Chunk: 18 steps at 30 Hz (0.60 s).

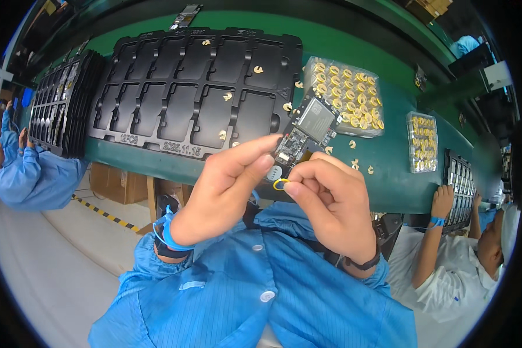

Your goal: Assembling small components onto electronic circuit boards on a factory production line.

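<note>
So, your hands (217, 182) (337, 200) grip circuit board (314, 119) (left) and yellow-rimmed disc (281, 184) (right); green worktop (388, 197) at twelve o'clock, co-worker (446, 284) at four.

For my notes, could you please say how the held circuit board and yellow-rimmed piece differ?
The circuit board is roughly rectangular; the yellow-rimmed piece is round. The board is larger than the piece. The left hand holds the board; the right hand pinches the piece. Both are in hand.

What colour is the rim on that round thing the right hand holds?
The rim is yellow, seen best in the head view.
</note>
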### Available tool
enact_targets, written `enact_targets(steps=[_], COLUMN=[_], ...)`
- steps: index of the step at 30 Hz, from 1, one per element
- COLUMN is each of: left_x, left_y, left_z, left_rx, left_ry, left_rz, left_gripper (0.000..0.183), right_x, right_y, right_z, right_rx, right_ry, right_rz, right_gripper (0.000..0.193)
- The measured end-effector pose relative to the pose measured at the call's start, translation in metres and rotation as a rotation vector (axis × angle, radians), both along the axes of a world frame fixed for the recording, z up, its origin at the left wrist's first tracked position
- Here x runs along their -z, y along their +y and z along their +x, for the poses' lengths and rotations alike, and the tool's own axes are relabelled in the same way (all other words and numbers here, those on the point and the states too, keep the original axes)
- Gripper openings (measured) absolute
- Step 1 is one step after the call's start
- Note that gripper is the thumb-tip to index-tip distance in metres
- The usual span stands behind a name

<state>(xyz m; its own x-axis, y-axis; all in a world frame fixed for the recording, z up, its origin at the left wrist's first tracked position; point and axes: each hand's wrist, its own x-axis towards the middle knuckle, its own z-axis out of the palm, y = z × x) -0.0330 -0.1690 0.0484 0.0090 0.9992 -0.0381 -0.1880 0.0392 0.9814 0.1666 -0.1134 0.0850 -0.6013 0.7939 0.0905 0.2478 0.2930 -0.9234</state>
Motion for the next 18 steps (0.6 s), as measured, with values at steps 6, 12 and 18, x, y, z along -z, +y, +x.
enact_targets(steps=[6, 12, 18], left_x=[0.005, 0.013, 0.013], left_y=[-0.006, -0.003, -0.002], left_z=[-0.002, 0.0, -0.001], left_rx=[-0.03, -0.041, -0.024], left_ry=[0.145, 0.154, 0.167], left_rz=[0.054, 0.091, 0.08], left_gripper=[0.029, 0.028, 0.029], right_x=[0.006, 0.013, 0.011], right_y=[0.001, 0.0, 0.001], right_z=[-0.002, -0.006, -0.009], right_rx=[-0.006, 0.031, 0.053], right_ry=[-0.047, -0.048, -0.068], right_rz=[0.046, 0.038, 0.04], right_gripper=[0.004, 0.004, 0.006])
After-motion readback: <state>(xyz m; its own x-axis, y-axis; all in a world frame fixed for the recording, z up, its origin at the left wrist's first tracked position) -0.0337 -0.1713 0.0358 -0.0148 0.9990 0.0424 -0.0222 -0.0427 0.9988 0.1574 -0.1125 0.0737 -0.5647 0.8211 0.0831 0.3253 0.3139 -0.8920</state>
